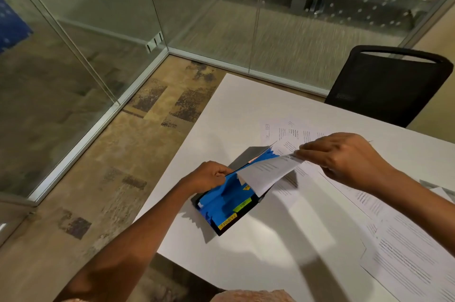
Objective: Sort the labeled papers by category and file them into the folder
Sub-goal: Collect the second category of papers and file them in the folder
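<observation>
Left forearm reaches in from 7 o'clock. Left hand (209, 175) curls fingers on rim of expanding folder (229, 205), holding blue pocket apart. Folder stands on white table (246, 264), yellow SPORTS tab (227, 224) at its 6 o'clock. Right hand (344, 161), at 3 o'clock of folder, pinches upper edge of printed sheet (266, 173); lower edge seems inside pocket. Loose papers (406, 252) lie at 4 o'clock, more at 1 o'clock. Judgement: one sheet going in, many left; sheets filed so far, cannot tell.

black chair (386, 90) – behind white table (246, 109) | glass walls (202, 6) | patterned carpet (152, 104), apparently
</observation>
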`<state>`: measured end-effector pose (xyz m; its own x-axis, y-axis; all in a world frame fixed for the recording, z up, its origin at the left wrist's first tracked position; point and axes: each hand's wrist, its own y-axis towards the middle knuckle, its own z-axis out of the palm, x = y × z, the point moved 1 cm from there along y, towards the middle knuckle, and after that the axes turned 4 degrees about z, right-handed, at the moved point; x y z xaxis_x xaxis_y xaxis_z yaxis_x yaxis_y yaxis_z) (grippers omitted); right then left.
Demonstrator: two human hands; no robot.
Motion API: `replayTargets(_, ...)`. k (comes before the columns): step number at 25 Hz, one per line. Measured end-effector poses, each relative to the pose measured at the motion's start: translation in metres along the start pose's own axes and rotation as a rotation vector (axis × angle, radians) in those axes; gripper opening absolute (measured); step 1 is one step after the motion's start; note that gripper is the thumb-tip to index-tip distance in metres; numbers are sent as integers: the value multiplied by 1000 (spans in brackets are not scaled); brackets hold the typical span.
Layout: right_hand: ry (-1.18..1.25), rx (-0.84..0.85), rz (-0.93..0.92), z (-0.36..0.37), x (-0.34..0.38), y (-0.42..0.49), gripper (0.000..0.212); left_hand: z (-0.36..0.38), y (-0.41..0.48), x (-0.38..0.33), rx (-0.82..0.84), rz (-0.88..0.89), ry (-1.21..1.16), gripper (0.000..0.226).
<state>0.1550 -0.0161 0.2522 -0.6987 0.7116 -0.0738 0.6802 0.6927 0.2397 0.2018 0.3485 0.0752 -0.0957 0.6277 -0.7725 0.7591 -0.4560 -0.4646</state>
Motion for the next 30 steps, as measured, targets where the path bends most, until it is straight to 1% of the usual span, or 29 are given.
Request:
replayTargets(4, -17, 39, -28, -8, 2, -1, 54, -4, -2, -5, -21, -35, -65, 43)
replayTargets(7, -44, 57, -48, -8, 2, 7, 51, -3, -2, -8, -20, -48, -91, 43)
replayTargets(10, -49, 52, -21, -10, -4, 18, 50, 1, -2, -12, -13, -49, -87, 42)
replayTargets(13, -72, 96, 18, -11, -12, 26, 47, 4, -4, -16, 1, -63, -70, 43)
replayTargets(18, -69, 159, 18, -13, -15, 37, 43, 7, -7, -22, 45, -61, -20, 49)
replayTargets(20, -68, 180, -16, -14, -12, 39, 41, 7, -9, -25, 45, -56, -16, 48)
replayTargets(22, -87, 238, -75, -13, -5, 38, 36, 8, -11, -28, 43, -47, -14, 48)
replayTargets(24, -116, 297, -138, -11, 8, 35, 31, 9, -13, -32, 34, -40, -8, 46)
replayTargets(27, -148, 325, -220, -11, 29, 27, 24, 9, -14, -35, 15, -35, -1, 46)
replayTargets(30, -177, 395, -268, -4, 52, 19, 18, 9, -12, -36, -15, -40, -4, 46)
